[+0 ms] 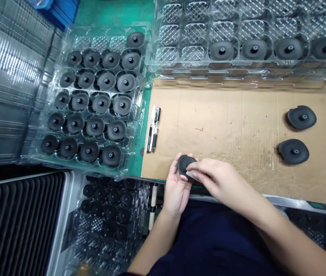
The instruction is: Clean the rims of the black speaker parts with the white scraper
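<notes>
Above the front edge of the cardboard, my left hand [176, 193] is closed around the rim of a black dished cap [182, 164], its hollow side facing up. My right hand [218, 177] pinches a small pale piece [192, 174] against the cap's face; whether this is cloth or a pad I cannot tell. The fingers hide the cap's centre. Two more black caps, an upper one [302, 117] and a lower one [293, 151], lie at the right of the cardboard, each with a short central stem.
A cardboard sheet [226, 115] covers the green bench. A utility knife [150, 130] and a pen [156, 128] lie on its left. Clear trays, one at left [134, 126] and one at back [180, 63], hold several black caps. A blue bin [65, 13] stands far left.
</notes>
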A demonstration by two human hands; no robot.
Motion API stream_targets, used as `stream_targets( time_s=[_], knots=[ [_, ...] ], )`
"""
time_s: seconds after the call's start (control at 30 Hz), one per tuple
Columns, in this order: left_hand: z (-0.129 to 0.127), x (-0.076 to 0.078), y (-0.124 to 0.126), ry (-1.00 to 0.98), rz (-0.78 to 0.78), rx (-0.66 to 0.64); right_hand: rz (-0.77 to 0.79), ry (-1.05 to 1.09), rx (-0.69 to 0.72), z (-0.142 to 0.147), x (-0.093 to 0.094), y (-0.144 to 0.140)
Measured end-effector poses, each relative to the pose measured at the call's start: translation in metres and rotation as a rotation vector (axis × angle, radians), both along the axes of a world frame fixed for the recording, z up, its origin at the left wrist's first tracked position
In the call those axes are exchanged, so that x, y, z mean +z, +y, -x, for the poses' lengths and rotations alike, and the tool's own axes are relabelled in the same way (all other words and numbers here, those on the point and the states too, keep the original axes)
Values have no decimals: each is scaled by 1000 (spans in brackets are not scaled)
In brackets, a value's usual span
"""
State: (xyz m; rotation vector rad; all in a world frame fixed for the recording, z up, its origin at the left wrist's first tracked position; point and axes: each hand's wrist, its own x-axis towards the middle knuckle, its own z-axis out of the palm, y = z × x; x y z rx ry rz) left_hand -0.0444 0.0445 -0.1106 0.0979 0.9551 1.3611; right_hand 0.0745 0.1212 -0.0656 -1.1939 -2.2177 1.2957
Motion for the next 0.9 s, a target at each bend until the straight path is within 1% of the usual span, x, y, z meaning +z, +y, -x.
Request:
stream_targets(
  time_s=[0.07, 0.17, 0.23, 0.3, 0.37, 0.43, 0.47, 0.53, 0.6, 0.67, 0.7, 0.73, 0.8, 0.87, 0.9],
  knots=[
    [1, 0, 1, -5, -18, 6, 6, -3, 34, 0, -2, -4],
    [1, 0, 2, -7, -9, 4, -69, 57, -58, -6, -13, -10],
    [1, 1, 3, -9, -3, -13, -68, 70, -111, -16, -17, -13],
    [0, 1, 3, -14, -15, -15, -38, 19, -163, -27, -14, -13],
    [-1, 1, 3, -23, -32, -5, -36, -52, -232, -31, -8, -8],
    [-1, 1, 3, -21, -36, 7, -76, -58, -288, -23, -3, -3],
    [-1, 1, 2, -10, -28, 15, -98, -30, -289, -17, -2, -2],
    [-1, 0, 2, 17, -1, 23, -133, 47, -247, -2, -3, -3],
    [1, 0, 1, 20, 9, 13, -117, 71, -151, 5, -3, -6],
    [1, 0, 1, 2, -12, -4, -63, 25, -39, 2, -1, -7],
    [1, 0, 1, -6, -24, -7, -36, -4, -6, -1, 1, -6],
    [1, 0, 1, -7, -30, -6, -26, -22, -12, -3, 3, -5],
    [0, -1, 1, 7, -25, 6, -49, 1, -118, -4, 4, -2],
    [0, -1, 1, 20, -14, 17, -69, 64, -234, 1, 1, 0],
    [-1, -1, 1, 18, -13, 18, -55, 83, -263, 3, -2, -1]
  ],
)
